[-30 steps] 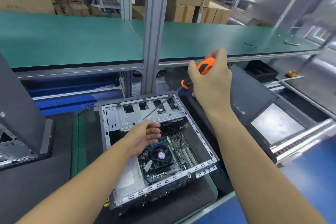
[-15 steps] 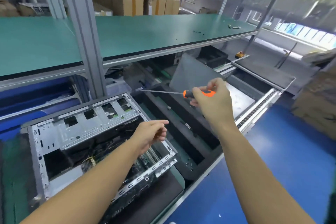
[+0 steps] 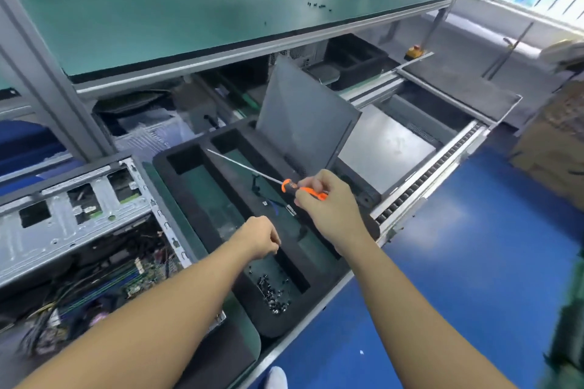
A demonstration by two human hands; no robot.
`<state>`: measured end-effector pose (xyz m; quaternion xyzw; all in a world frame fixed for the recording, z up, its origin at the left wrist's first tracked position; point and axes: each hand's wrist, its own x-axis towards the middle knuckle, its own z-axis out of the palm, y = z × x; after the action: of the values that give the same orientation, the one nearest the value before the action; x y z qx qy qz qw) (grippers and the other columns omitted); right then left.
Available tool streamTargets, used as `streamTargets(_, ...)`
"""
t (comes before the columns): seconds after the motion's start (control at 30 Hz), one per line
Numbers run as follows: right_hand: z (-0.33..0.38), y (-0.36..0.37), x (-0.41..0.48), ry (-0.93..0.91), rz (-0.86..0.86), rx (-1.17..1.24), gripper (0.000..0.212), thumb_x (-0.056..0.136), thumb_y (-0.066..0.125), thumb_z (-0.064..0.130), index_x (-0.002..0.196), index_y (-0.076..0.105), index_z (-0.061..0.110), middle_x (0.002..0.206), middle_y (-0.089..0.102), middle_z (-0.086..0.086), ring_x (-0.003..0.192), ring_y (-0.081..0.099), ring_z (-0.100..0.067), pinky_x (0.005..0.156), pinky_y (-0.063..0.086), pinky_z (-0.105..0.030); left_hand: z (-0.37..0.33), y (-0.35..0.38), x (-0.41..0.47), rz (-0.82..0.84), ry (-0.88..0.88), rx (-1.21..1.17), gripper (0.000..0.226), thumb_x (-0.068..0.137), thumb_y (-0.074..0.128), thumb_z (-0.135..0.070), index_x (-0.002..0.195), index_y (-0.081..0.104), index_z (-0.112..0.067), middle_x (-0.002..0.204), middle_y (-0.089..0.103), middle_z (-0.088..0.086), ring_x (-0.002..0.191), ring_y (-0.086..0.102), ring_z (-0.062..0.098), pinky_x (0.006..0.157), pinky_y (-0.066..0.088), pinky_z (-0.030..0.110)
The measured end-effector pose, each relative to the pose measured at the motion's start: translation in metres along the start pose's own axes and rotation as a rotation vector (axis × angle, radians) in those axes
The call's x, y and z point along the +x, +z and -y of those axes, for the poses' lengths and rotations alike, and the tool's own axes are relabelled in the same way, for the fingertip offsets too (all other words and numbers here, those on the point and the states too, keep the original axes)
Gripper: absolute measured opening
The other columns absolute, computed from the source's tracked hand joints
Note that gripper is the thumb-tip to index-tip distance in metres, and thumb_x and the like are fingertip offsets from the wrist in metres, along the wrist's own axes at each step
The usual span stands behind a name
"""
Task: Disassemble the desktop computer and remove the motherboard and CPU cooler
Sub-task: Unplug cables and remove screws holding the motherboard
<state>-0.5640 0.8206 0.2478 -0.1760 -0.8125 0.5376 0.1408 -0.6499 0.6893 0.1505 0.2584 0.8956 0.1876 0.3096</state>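
Your left hand (image 3: pixel 259 240) hangs over the black foam tray (image 3: pixel 271 327) in the middle of the frame. Its fingers are curled under, and you cannot tell if they hold anything. Just below that hand, one tray pocket holds a pile of small dark screws (image 3: pixel 275 294). The long pocket next to it holds a few small bits and a thin blue wire (image 3: pixel 275 210).

Your right hand (image 3: pixel 328 211) grips the orange handle of the screwdriver (image 3: pixel 303 190). Its long metal rod points up and left, above the tray.

The open computer case (image 3: pixel 79 208) sits at the left of the frame, just beside the tray. The green motherboard (image 3: pixel 136 276) is inside it, with loose wires around it.

A grey panel (image 3: pixel 303 123) leans upright at the far end of the tray. The green shelf (image 3: pixel 189 9) spreads across the top of the frame, above the bench. The tray's near end is close to the bench's front edge (image 3: pixel 316 320), with the blue floor (image 3: pixel 474 262) past it at the lower right.
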Motion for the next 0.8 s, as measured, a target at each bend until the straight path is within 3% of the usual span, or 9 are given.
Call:
streamTargets(0.07,-0.013,-0.004,0.006,0.021,0.032,0.006,0.029,0.080,0.062,0.013,0.070,0.035,0.020,0.094,0.071,0.015,0.085,0.065,-0.026,0.070,0.051,-0.035,0.000,0.005,0.011,0.029,-0.054,0.004,0.021,0.080,0.061,-0.006,0.072,0.073,-0.021,0.065,0.067,-0.008,0.076,0.073,0.013,0.074,0.059,0.027)
streamTargets(0.17,-0.025,-0.007,0.014,0.032,0.055,0.005,0.027,0.081,0.063,0.011,0.073,0.037,0.013,0.093,0.070,0.018,0.084,0.064,-0.019,0.062,0.044,-0.015,0.005,0.015,0.024,0.071,-0.098,0.043,0.017,0.081,0.065,-0.006,0.078,0.074,-0.020,0.072,0.069,-0.006,0.081,0.073,0.014,0.074,0.059,0.026)
streamTargets(0.27,-0.030,-0.008,0.020,0.045,0.083,0.018,0.027,0.082,0.063,0.010,0.073,0.037,0.013,0.094,0.070,0.017,0.081,0.064,-0.019,0.060,0.043,-0.015,0.010,0.025,0.032,0.138,-0.139,0.102,0.023,0.081,0.066,-0.006,0.093,0.077,-0.022,0.099,0.076,-0.003,0.095,0.070,0.015,0.083,0.056,0.027)
streamTargets(0.4,-0.024,-0.002,0.028,0.044,0.133,0.043,0.028,0.083,0.063,0.009,0.074,0.037,0.011,0.094,0.070,0.017,0.071,0.059,-0.010,0.061,0.045,-0.017,0.011,0.023,0.034,0.167,-0.171,0.135,0.047,0.084,0.056,-0.002,0.127,0.066,-0.019,0.130,0.065,0.000,0.119,0.060,0.020,0.098,0.049,0.027)
streamTargets(0.47,-0.017,0.004,0.032,0.027,0.141,0.058,0.028,0.081,0.064,0.010,0.073,0.037,0.013,0.095,0.070,0.017,0.072,0.060,-0.009,0.062,0.046,-0.020,0.010,0.011,0.030,0.036,-0.179,-0.114,0.042,0.087,0.049,-0.002,0.120,0.069,-0.018,0.122,0.069,0.000,0.114,0.063,0.022,0.094,0.051,0.030)
streamTargets(0.53,-0.010,0.015,0.032,0.014,0.135,0.077,0.024,0.080,0.065,0.012,0.071,0.043,0.017,0.097,0.070,0.017,0.077,0.063,-0.006,0.067,0.049,-0.021,0.005,-0.008,0.016,-0.029,-0.192,-0.750,0.039,0.090,0.042,0.002,0.115,0.069,-0.011,0.110,0.074,0.002,0.102,0.069,0.021,0.087,0.054,0.033)
streamTargets(0.63,0.001,0.038,0.026,0.047,0.168,0.228,0.016,0.076,0.066,0.014,0.068,0.054,0.022,0.097,0.072,0.004,0.094,0.070,-0.024,0.085,0.058,-0.045,-0.001,-0.044,-0.016,-0.058,0.022,-1.545,0.054,0.078,0.033,0.015,0.106,0.071,-0.009,0.111,0.072,0.009,0.096,0.072,0.020,0.087,0.058,0.039)
streamTargets(0.7,0.011,0.056,0.019,0.063,0.208,0.335,0.021,0.077,0.067,0.012,0.064,0.051,0.016,0.093,0.069,-0.017,0.092,0.070,-0.039,0.084,0.059,-0.050,0.002,-0.066,-0.041,-0.140,0.137,-1.738,0.057,0.072,0.031,0.013,0.113,0.066,-0.004,0.113,0.072,0.011,0.096,0.071,0.021,0.077,0.058,0.035)
streamTargets(0.8,0.029,0.087,0.009,0.061,0.318,0.395,0.031,0.080,0.066,0.005,0.059,0.044,0.009,0.085,0.067,-0.021,0.078,0.073,-0.030,0.072,0.059,-0.035,0.023,-0.085,-0.081,-0.267,0.133,-1.772,0.053,0.077,0.027,0.006,0.118,0.061,0.003,0.116,0.070,0.019,0.098,0.070,0.027,0.070,0.054,0.033)
